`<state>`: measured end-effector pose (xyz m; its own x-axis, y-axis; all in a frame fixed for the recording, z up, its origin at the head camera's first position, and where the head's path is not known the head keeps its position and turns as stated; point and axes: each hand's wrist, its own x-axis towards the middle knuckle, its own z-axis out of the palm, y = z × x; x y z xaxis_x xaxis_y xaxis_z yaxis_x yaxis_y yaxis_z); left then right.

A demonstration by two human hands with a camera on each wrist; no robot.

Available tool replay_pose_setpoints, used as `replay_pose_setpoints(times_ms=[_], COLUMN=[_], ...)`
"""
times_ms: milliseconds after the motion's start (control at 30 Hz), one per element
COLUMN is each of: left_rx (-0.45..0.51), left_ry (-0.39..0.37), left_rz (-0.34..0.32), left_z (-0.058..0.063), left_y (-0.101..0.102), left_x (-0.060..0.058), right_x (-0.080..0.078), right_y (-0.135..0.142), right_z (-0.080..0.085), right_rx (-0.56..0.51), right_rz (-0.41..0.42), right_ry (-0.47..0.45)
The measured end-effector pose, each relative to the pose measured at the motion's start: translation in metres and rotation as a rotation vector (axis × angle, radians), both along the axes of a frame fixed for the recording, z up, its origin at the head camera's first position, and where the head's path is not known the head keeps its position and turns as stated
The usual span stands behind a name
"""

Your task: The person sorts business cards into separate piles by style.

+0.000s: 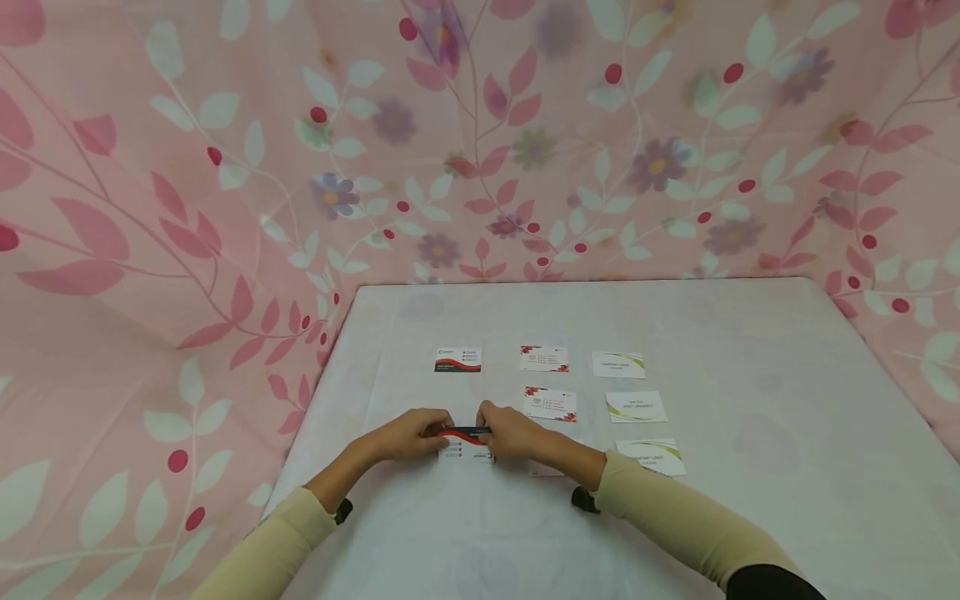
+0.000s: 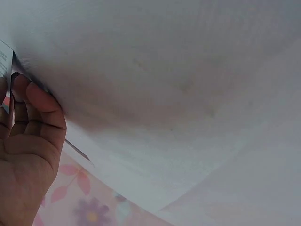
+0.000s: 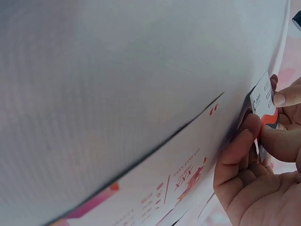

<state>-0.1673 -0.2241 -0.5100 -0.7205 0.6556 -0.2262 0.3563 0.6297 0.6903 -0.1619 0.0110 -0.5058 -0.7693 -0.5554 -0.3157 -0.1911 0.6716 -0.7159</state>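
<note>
Both hands hold one white business card (image 1: 467, 451) with a red and black wave along one edge, low over the white-covered table. At its left end my left hand (image 1: 412, 434) pinches the card between thumb and fingers. My right hand (image 1: 513, 432) pinches the opposite end. Seen from the right wrist, the card (image 3: 264, 94) is tilted up off the cloth, with the right hand (image 3: 256, 176) nearer and left fingertips (image 3: 287, 98) on its far side. Only a corner of the card (image 2: 5, 59) shows beside the left hand (image 2: 30, 150) in the left wrist view.
A matching red-and-black card (image 1: 457, 360) lies farther back. To its right is a column of red-flowered cards (image 1: 551, 404), the nearest partly hidden by the right arm. Beyond that runs a column of green-waved cards (image 1: 636, 407). Floral pink cloth (image 1: 480, 150) surrounds the table (image 1: 765, 450).
</note>
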Motion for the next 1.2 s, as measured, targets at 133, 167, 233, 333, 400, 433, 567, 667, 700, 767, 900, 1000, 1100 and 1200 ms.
replay_pose_setpoints(times_ms=[133,167,233,333,400,433,567,667,700,767,900,1000,1100,1200], left_rx=[-0.015,-0.021,-0.024,-0.024,-0.024,-0.023,-0.011,0.007,0.013,0.014,0.020,0.027,0.039,0.068], left_ry=[0.001,0.004,0.011,0.018,0.023,0.027,0.047,0.047,0.047,0.053,0.086,0.116,0.143,0.173], left_rz=[0.007,0.008,0.003,-0.004,-0.008,-0.008,0.013,0.028,0.030,0.033,0.048,0.063,0.077,0.084], left_z=[0.001,0.001,0.001,0.001,0.001,0.001,0.001,-0.001,-0.001,-0.002,0.000,0.002,0.002,0.001], left_y=[0.000,0.000,0.000,0.000,0.000,0.000,0.000,-0.001,-0.002,-0.002,-0.001,0.000,-0.001,-0.001], left_x=[0.001,0.001,0.001,0.002,0.002,0.002,0.002,0.002,0.001,0.000,0.000,0.000,-0.001,-0.002], right_x=[0.000,0.000,0.000,-0.001,-0.002,-0.002,-0.005,-0.007,-0.008,-0.010,-0.015,-0.019,-0.022,-0.024], right_y=[-0.001,-0.002,-0.002,-0.001,-0.001,0.000,0.001,0.001,0.002,0.002,0.002,0.003,0.004,0.005], right_z=[0.001,0.001,0.001,0.002,0.002,0.002,0.002,0.001,0.000,-0.001,-0.003,-0.004,-0.004,-0.005], right_rx=[0.004,0.006,0.008,0.005,-0.001,-0.005,-0.017,-0.025,-0.029,-0.038,-0.051,-0.058,-0.073,-0.088], right_rz=[-0.005,-0.004,-0.006,-0.007,-0.009,-0.011,-0.014,-0.027,-0.036,-0.054,-0.079,-0.086,-0.089,-0.102], right_ry=[-0.002,0.000,-0.001,0.006,0.009,0.011,0.018,0.021,0.017,0.003,-0.018,-0.024,-0.032,-0.042])
